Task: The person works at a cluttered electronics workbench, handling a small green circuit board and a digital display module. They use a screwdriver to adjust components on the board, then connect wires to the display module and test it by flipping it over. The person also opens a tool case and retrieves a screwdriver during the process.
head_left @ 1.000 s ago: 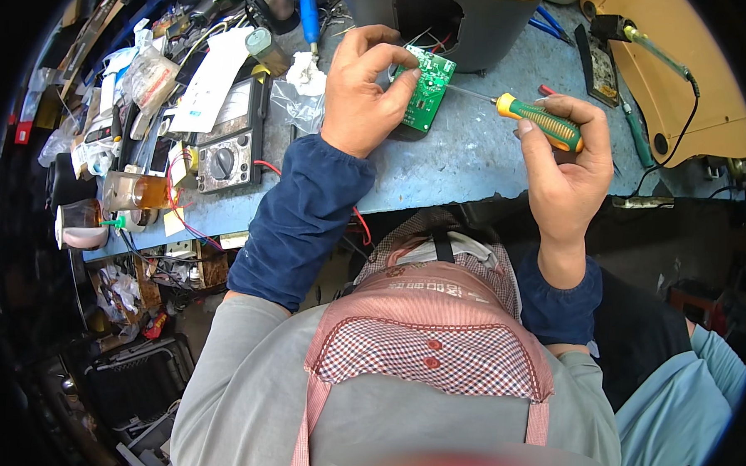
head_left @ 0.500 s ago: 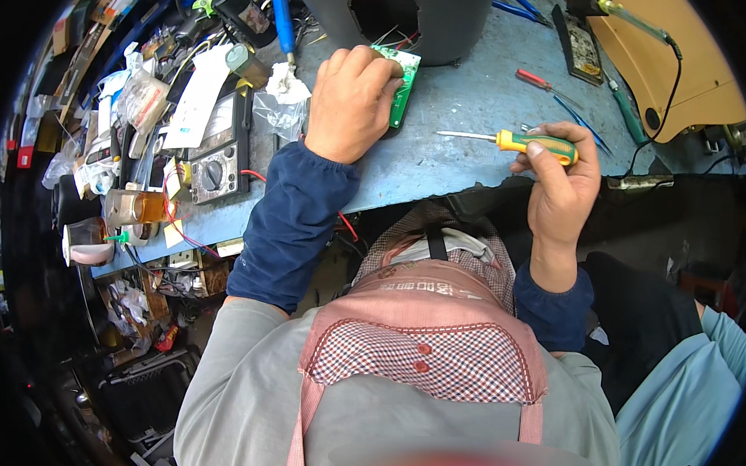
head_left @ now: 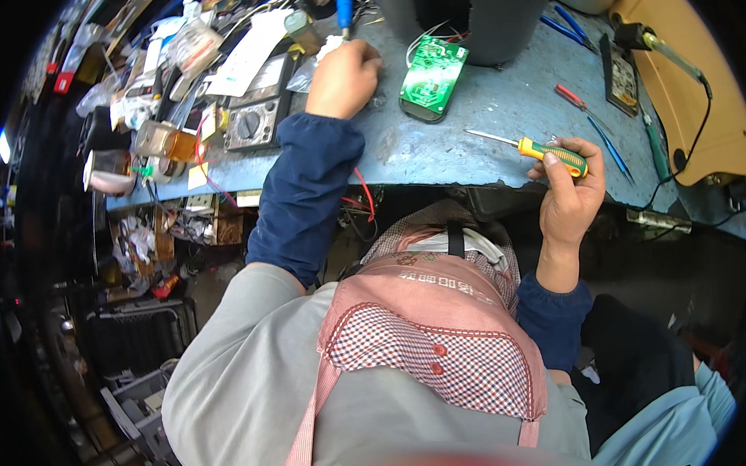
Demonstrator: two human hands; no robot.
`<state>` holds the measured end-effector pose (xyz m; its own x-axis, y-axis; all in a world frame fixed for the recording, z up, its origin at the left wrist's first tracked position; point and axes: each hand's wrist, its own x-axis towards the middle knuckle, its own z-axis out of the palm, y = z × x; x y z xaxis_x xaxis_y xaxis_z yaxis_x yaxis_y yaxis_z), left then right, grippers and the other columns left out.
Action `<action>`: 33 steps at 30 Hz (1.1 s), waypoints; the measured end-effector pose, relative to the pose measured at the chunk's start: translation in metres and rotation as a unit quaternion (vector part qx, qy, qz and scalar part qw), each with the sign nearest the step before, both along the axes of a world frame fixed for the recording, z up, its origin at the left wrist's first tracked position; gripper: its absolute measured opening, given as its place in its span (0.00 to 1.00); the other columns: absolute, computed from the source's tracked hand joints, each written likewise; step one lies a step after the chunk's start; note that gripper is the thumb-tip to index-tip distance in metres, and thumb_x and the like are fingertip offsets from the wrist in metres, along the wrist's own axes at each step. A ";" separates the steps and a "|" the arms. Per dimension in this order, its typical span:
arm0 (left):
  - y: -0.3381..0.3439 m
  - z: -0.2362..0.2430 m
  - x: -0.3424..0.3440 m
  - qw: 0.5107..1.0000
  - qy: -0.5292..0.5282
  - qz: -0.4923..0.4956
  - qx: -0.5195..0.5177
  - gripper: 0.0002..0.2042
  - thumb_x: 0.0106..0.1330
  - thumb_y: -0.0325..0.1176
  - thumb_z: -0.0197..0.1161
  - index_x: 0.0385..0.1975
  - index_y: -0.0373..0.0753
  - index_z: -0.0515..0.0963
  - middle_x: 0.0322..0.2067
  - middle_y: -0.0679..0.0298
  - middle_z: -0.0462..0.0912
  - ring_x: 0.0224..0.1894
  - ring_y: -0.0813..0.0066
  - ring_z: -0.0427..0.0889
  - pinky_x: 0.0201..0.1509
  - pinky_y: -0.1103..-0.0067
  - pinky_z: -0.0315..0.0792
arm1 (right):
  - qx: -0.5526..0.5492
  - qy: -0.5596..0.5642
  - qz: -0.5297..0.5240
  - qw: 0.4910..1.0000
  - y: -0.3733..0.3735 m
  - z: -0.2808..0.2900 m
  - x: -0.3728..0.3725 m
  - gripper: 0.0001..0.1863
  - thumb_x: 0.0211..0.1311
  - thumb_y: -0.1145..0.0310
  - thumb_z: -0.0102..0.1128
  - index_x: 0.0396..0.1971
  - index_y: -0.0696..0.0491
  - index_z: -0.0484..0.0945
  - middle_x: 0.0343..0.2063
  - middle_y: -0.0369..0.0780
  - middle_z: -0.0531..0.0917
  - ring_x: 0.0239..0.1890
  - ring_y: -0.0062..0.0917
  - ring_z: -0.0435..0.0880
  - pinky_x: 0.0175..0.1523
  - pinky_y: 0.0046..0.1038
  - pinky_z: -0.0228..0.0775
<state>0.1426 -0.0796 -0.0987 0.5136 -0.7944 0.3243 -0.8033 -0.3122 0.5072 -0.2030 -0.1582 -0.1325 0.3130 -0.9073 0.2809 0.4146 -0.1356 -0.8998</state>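
A screwdriver (head_left: pixel 553 156) with a green and yellow handle lies in my right hand (head_left: pixel 570 196), its fingers closed round the handle and the blade pointing left above the bench. My left hand (head_left: pixel 344 80) is at the left of the bench, its fingers curled and their tips hidden. Just beyond it is a blue-handled tool (head_left: pixel 344 5) with a metal end. Between my hands, a green circuit board (head_left: pixel 434 76) rests on a dark rounded piece (head_left: pixel 424 112). Thin wires run from the board towards the opening of a dark grey housing (head_left: pixel 502 30).
An analogue multimeter (head_left: pixel 248 128), papers and a jar of amber liquid (head_left: pixel 167 142) crowd the left side. At right lie a red screwdriver (head_left: pixel 570 96), blue tweezers (head_left: pixel 611 150), blue-handled pliers (head_left: pixel 569 27) and a tan panel (head_left: pixel 720 106).
My left hand has let go of the circuit board and moved left towards the blue-handled tool. The board now lies uncovered. My right hand still holds the screwdriver. The view has shifted.
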 end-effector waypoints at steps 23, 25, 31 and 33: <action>0.016 -0.010 -0.093 0.995 0.004 -0.033 -0.098 0.41 0.51 0.40 0.86 0.61 0.25 0.70 0.47 0.38 0.86 0.53 0.40 0.87 0.59 0.59 0.79 | -0.216 0.075 -0.082 0.970 0.022 0.025 0.026 0.16 0.70 0.80 0.70 0.54 0.59 0.75 0.48 0.47 0.88 0.45 0.26 0.89 0.52 0.28 0.85; 0.016 -0.008 -0.092 0.995 0.057 -0.038 -0.067 0.42 0.51 0.38 0.86 0.62 0.26 0.69 0.46 0.38 0.87 0.51 0.40 0.88 0.57 0.59 0.80 | -0.222 0.089 -0.071 0.968 0.025 0.025 0.031 0.16 0.69 0.80 0.71 0.53 0.59 0.77 0.49 0.47 0.88 0.47 0.27 0.90 0.54 0.28 0.83; 0.017 -0.006 -0.088 0.991 0.099 -0.065 -0.063 0.39 0.52 0.33 0.84 0.59 0.27 0.68 0.47 0.36 0.86 0.52 0.36 0.87 0.56 0.57 0.81 | -0.214 0.107 -0.063 0.969 0.027 0.019 0.040 0.16 0.68 0.79 0.73 0.51 0.60 0.78 0.49 0.47 0.89 0.50 0.26 0.90 0.57 0.27 0.82; 0.017 -0.007 -0.088 0.990 0.100 -0.067 -0.071 0.38 0.52 0.33 0.84 0.59 0.27 0.68 0.47 0.36 0.86 0.52 0.36 0.87 0.56 0.57 0.81 | -0.202 0.117 -0.052 0.971 0.026 0.020 0.039 0.16 0.68 0.79 0.73 0.51 0.60 0.78 0.48 0.46 0.89 0.50 0.26 0.89 0.57 0.26 0.82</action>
<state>0.0548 -0.0628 -0.1053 0.4712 -0.8137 0.3404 -0.7119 -0.1230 0.6914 -0.1636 -0.1320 -0.1124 0.3234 -0.7678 0.5531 0.1708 -0.5276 -0.8322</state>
